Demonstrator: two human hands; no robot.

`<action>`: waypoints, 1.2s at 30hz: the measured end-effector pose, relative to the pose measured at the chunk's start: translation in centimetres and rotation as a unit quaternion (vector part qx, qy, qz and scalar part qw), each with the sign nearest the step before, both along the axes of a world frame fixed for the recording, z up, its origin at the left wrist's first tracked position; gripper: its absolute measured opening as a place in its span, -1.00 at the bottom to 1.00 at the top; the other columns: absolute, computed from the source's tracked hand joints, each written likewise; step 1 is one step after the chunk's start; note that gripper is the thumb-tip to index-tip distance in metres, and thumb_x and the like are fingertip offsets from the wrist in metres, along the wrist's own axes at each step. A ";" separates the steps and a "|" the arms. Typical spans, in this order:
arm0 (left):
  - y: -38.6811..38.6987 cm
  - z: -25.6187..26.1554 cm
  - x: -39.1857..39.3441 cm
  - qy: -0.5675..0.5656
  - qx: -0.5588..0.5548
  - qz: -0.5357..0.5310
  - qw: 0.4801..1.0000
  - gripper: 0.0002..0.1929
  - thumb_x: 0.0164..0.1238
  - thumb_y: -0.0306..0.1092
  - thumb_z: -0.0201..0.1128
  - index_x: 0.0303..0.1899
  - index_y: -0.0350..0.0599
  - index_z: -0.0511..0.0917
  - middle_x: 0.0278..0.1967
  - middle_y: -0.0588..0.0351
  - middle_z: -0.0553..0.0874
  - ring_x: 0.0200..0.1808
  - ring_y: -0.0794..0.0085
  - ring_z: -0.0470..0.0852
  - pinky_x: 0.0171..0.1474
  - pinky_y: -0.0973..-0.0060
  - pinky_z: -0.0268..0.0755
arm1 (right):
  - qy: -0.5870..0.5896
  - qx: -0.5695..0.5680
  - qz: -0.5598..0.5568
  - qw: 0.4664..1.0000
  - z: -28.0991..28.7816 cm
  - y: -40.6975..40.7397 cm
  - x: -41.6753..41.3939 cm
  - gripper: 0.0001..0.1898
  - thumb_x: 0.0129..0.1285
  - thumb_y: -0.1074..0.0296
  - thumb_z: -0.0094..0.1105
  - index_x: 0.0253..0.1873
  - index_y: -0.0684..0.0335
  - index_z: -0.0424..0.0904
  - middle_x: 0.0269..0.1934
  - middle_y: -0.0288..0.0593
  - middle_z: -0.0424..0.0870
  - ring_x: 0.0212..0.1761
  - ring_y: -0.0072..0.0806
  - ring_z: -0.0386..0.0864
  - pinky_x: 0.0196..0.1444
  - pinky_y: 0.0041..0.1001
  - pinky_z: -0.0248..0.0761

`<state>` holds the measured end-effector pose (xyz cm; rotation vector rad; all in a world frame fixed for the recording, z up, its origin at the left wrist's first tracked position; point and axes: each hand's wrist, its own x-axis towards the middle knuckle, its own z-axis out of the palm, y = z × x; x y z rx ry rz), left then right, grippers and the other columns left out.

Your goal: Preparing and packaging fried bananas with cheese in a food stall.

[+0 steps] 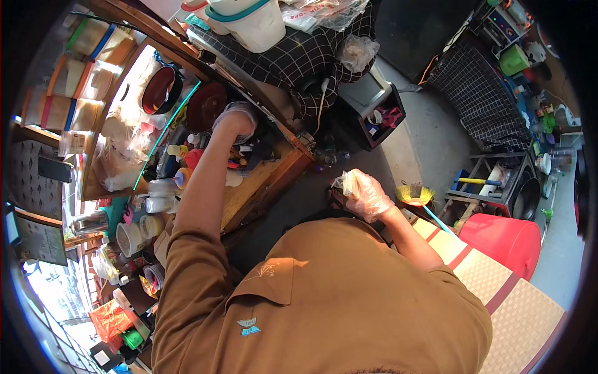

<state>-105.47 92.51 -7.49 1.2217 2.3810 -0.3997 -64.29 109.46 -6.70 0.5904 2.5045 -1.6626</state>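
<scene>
My left hand, in a thin clear plastic glove, reaches into the cluttered shelf of a wooden cabinet. Its fingers are hidden from above, so whether they grip anything is unclear. A dark reddish-brown round pan or lid stands right beside it. Squeeze bottles lie nearer my forearm, among them one with a yellow cap and a red one. In front of my chest, my right hand, also gloved, is closed around a small pale bundle in clear plastic.
A wooden board edge runs along the cabinet front. Ahead stand a table with a black checked cloth, white tubs and a black bin. To the right are a broom, a red barrel and a woven mat.
</scene>
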 end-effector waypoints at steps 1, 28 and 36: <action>0.2 0.1 -0.3 -0.004 0.043 -0.023 0.999 -0.58 0.33 -0.36 0.18 0.20 -0.17 0.67 0.26 -0.19 0.64 0.30 -0.01 0.61 0.22 0.16 0.56 | 0.001 -0.001 -0.001 1.000 -0.2 0.2 -0.1 -0.61 0.12 0.22 0.57 -0.06 0.18 0.57 -0.20 -0.09 0.72 -0.13 -0.11 0.72 -0.03 -0.27 0.57; -51.4 8.3 64.9 0.104 0.942 0.313 0.067 -0.67 0.42 -0.49 0.30 0.17 -0.15 0.56 -0.34 0.14 0.62 -0.45 0.40 0.63 -0.45 0.52 0.50 | 0.010 -0.045 0.594 0.803 1.8 -29.0 -10.5 -0.55 -0.09 0.54 0.25 0.03 0.23 0.56 -0.29 -0.33 0.60 -0.27 -0.59 0.53 -0.17 -0.49 0.48; -70.8 -7.3 96.9 0.216 0.757 0.566 -0.245 -0.81 0.54 -0.32 0.23 0.05 -0.13 0.62 -0.56 0.26 0.52 -0.64 0.61 0.51 -0.70 0.65 0.30 | -0.092 -0.031 0.631 0.769 0.5 -47.7 -1.5 -0.58 -0.05 0.58 0.25 -0.01 0.20 0.50 -0.26 -0.33 0.59 -0.29 -0.58 0.53 -0.20 -0.52 0.48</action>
